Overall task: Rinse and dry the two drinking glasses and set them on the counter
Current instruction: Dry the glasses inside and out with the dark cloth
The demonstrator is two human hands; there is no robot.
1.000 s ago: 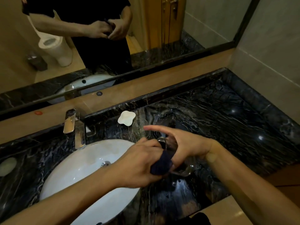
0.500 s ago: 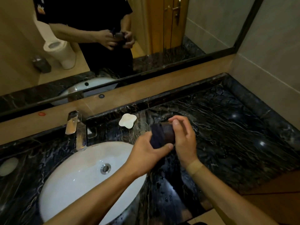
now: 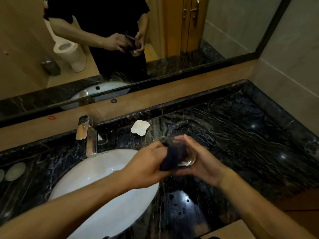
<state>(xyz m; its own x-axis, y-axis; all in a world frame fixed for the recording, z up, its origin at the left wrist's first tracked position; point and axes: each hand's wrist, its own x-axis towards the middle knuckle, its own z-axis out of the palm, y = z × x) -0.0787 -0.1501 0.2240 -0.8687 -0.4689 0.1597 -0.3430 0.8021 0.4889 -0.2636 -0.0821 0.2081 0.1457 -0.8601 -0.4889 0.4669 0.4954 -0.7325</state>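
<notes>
Left grip (image 3: 148, 167) blurred, cloth (image 3: 172, 156) hiding glass (image 3: 187, 160)

No readable text — no labels, brands, numbers.

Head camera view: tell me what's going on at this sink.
A person is drying a drinking glass over the black marble counter. The right hand holds the glass while the left hand works a dark cloth into it. A second glass stands on the counter beside a white dish.
</notes>
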